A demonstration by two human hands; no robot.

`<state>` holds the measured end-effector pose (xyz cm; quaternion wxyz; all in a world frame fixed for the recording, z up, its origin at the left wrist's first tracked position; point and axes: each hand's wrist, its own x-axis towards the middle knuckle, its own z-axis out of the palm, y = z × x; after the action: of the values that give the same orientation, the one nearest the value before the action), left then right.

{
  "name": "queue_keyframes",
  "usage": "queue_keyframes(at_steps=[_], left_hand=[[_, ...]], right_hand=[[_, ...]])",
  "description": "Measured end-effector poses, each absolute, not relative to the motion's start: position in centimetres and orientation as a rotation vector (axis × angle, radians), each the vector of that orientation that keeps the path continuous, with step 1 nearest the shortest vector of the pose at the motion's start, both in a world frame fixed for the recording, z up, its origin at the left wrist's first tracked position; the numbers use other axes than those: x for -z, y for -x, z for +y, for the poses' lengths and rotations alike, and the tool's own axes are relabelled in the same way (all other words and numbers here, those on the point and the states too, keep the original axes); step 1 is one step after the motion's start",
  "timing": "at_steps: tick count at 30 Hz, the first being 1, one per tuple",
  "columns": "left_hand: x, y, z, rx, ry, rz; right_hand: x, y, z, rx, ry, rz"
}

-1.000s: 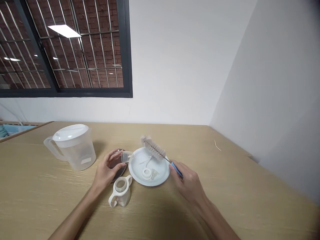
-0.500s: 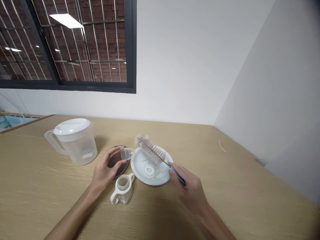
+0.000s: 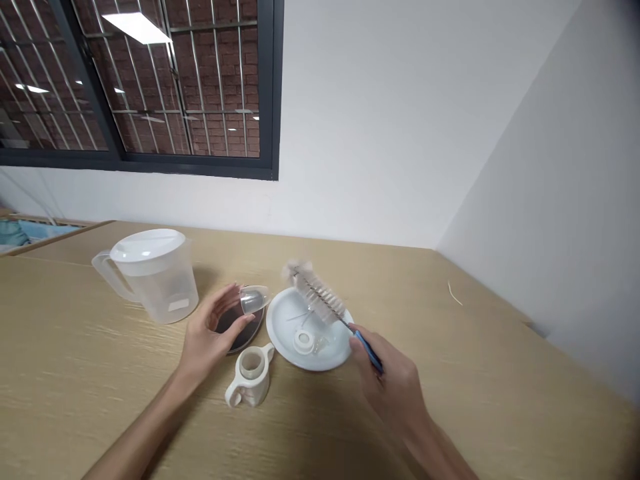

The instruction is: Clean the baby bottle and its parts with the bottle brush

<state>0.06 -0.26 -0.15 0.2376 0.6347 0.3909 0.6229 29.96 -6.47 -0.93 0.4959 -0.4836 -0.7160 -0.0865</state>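
Note:
My left hand (image 3: 210,327) holds a small clear domed cap (image 3: 254,299) by its rim, between thumb and fingers, its rounded end pointing right. A bottle brush (image 3: 320,293) with pale bristles and a blue handle is in my right hand (image 3: 393,373), tilted up to the left over a white plate (image 3: 280,347). On the plate lie a white ring (image 3: 303,341), a thin rod and a small clear piece whose kind I cannot make out. Below my left hand stands a white two-handled bottle (image 3: 253,380) with an open top.
A dark round dish (image 3: 245,341) lies partly hidden behind my left hand. To the left stands a clear pitcher (image 3: 167,287) with a white lid. A thin pale strip (image 3: 454,293) lies at the right, near the wall. A barred window (image 3: 190,87) is behind the table.
The view has shifted slightly, moving everything a little to the right. The brush and cap stay in my hands, with the cap tilted slightly differently and the brush still over the plate.

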Motion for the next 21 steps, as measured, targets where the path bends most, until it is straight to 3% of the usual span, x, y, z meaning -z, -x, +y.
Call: queue_keyframes(at_steps=[10, 21], left_hand=[[0.53, -0.36, 0.23, -1.561, -1.518, 0.943], [0.12, -0.16, -0.11, -1.450, -1.630, 1.256]], right_hand=[[1.16, -29.74, -6.71, 0.190, 1.048, -1.887], [0.87, -30.02, -7.00, 0.209, 1.097, -1.835]])
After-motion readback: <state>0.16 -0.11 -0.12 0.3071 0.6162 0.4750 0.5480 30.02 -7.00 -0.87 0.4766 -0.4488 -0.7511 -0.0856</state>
